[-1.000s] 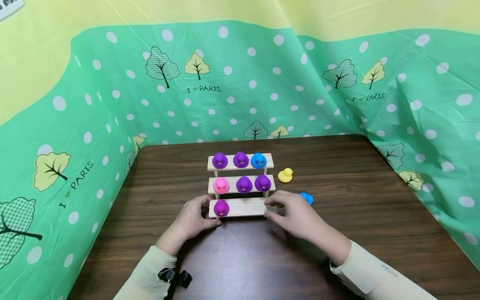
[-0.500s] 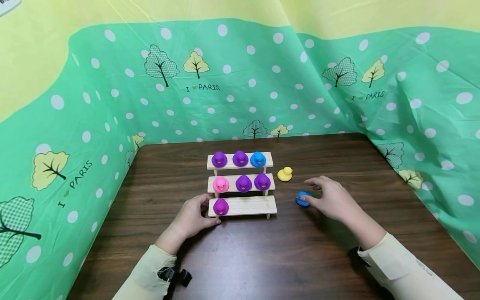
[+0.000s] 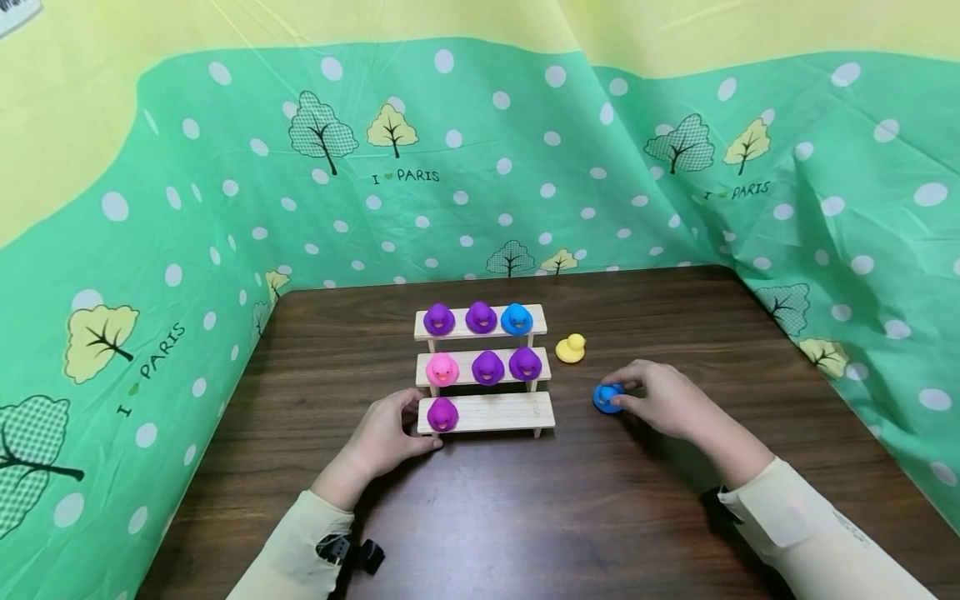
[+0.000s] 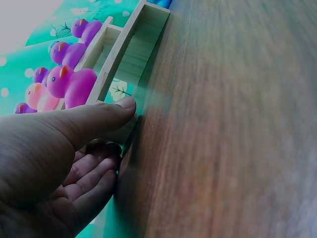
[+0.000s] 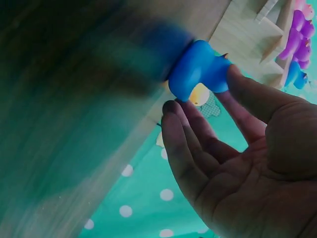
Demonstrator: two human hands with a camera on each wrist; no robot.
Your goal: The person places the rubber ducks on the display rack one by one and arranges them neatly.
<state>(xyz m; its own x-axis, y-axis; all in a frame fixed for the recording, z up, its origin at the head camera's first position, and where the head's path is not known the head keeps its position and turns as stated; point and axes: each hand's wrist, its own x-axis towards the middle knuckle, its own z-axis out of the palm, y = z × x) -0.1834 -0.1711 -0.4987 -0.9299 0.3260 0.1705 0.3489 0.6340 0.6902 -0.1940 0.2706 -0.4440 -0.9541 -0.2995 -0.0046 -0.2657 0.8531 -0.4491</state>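
My right hand (image 3: 667,402) pinches a blue rubber duck (image 3: 607,397) low over the table, right of the three-tier wooden shelf (image 3: 487,414). In the right wrist view, the thumb touches the head of the blue duck (image 5: 198,69). My left hand (image 3: 384,437) grips the left end of the bottom tier, thumb in front, as the left wrist view also shows. A magenta duck (image 3: 442,414) sits at that end. A pink duck (image 3: 442,370) and two purple ducks fill the middle tier. Two purple ducks and another blue duck (image 3: 517,319) stand on the top tier.
A yellow rubber duck (image 3: 571,348) stands on the dark wooden table (image 3: 525,517), right of the shelf and behind the held duck. Green patterned cloth (image 3: 465,167) hangs around the table's back and sides.
My right hand has left the right end of the bottom tier and moved right to the blue duck, which it now pinches and has turned slightly. The left hand stays at the shelf.
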